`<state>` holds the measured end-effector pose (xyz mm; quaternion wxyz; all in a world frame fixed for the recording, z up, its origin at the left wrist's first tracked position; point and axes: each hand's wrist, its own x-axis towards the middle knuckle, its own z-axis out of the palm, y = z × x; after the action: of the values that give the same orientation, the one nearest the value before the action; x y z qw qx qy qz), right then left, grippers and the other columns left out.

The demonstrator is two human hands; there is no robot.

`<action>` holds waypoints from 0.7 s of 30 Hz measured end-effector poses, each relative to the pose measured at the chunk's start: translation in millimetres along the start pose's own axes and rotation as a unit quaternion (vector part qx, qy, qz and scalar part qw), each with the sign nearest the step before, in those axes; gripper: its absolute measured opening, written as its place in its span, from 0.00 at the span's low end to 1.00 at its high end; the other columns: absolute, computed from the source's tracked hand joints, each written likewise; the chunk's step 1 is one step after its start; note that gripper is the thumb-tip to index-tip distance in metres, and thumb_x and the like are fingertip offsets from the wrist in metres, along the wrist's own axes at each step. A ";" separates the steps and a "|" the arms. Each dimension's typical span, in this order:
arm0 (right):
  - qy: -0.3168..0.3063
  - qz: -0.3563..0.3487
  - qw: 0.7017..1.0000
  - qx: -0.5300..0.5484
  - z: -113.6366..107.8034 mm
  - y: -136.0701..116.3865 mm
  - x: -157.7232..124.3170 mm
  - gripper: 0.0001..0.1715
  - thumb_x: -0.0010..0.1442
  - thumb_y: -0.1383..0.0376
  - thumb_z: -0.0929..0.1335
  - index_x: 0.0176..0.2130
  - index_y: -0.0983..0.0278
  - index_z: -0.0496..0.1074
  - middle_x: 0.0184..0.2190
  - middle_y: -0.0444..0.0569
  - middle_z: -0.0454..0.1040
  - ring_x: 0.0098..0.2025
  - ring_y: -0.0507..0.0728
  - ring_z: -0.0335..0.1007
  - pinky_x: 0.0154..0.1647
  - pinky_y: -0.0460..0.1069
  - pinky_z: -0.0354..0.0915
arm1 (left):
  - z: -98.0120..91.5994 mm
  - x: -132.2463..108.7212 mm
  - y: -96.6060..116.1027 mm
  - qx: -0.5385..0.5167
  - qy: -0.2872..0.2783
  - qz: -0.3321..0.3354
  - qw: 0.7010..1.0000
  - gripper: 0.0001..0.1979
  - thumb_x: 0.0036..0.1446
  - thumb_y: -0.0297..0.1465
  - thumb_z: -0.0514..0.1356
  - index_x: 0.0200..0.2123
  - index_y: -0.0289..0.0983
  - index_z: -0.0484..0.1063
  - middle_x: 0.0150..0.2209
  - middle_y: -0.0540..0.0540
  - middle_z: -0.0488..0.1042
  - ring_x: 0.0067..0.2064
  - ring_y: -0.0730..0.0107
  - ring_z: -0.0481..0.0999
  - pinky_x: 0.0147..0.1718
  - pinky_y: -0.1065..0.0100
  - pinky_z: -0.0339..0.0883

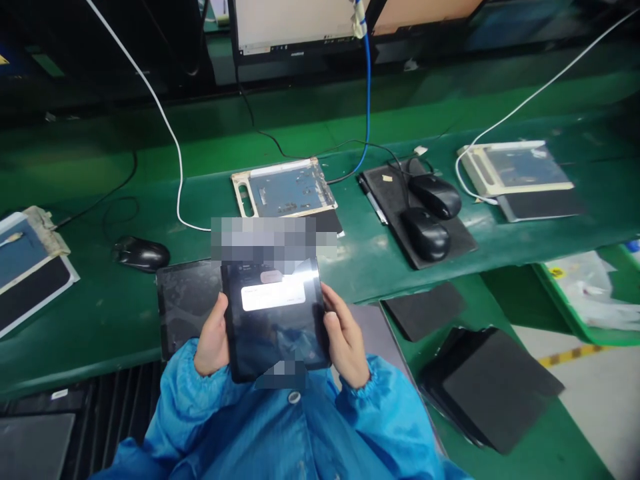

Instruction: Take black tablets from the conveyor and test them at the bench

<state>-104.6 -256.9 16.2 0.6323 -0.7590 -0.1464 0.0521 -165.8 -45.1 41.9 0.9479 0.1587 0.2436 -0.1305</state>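
Note:
A black tablet (275, 333) is held upright before my chest, its screen lit with a white pop-up box whose text is too small to read. My left hand (213, 337) grips its left edge, thumb towards the front. On the opposite edge, my right hand (346, 337) is wrapped round the frame with the fingers partly behind it. Blurred blocks cover the tablet's top and a patch at its bottom. Behind and left of it, a dark flat panel (187, 303) lies on the green bench (125, 347), partly hidden by my left hand and the tablet.
Cream-framed fixtures (285, 187) stand along the bench, with white cables nearby. Two black mice (425, 233) rest on a dark pad; another mouse (143, 253) is at left. Stacked dark sheets (493, 387) lie lower right, near a green bin (590, 333). A monitor (300, 27) stands behind.

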 end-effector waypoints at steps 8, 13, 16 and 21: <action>0.010 -0.040 0.997 -0.065 3.1 6.1 6.6 0.24 0.71 0.57 0.60 0.62 0.62 0.63 0.57 0.53 0.66 0.57 0.60 0.64 0.57 0.56 0.65 | 3.1 -0.8 -0.9 -0.017 0.056 -0.011 0.998 0.29 0.66 0.46 0.44 0.51 0.31 0.72 0.43 0.35 0.76 0.50 0.47 0.74 0.56 0.47 0.62; -0.008 -0.053 0.996 -0.069 1.1 -1.9 10.5 0.25 0.72 0.58 0.58 0.65 0.60 0.57 0.59 0.53 0.63 0.60 0.61 0.59 0.59 0.58 0.62 | 4.5 -0.5 -1.2 -0.013 0.057 0.004 0.998 0.28 0.67 0.45 0.44 0.52 0.31 0.72 0.44 0.36 0.76 0.51 0.49 0.73 0.57 0.48 0.61; -0.015 -0.094 0.988 -0.118 -2.1 -13.2 13.6 0.27 0.71 0.54 0.56 0.66 0.57 0.54 0.66 0.53 0.50 0.65 0.66 0.48 0.62 0.65 0.54 | 1.5 -0.6 -1.5 -0.011 0.035 0.004 0.999 0.28 0.66 0.46 0.45 0.51 0.32 0.73 0.44 0.36 0.76 0.51 0.48 0.73 0.57 0.48 0.60; -0.070 -0.192 0.954 -0.221 -6.7 -27.1 15.7 0.25 0.71 0.52 0.55 0.62 0.53 0.62 0.68 0.49 0.39 0.66 0.71 0.41 0.60 0.69 0.48 | -2.1 -0.7 -1.6 0.001 -0.002 0.005 1.000 0.27 0.66 0.46 0.46 0.49 0.33 0.75 0.44 0.36 0.76 0.51 0.47 0.73 0.57 0.47 0.59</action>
<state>-92.1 -254.4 45.6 0.4351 -0.8316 -0.3413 -0.0508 -167.8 -45.7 40.2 0.9488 0.1610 0.2410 -0.1258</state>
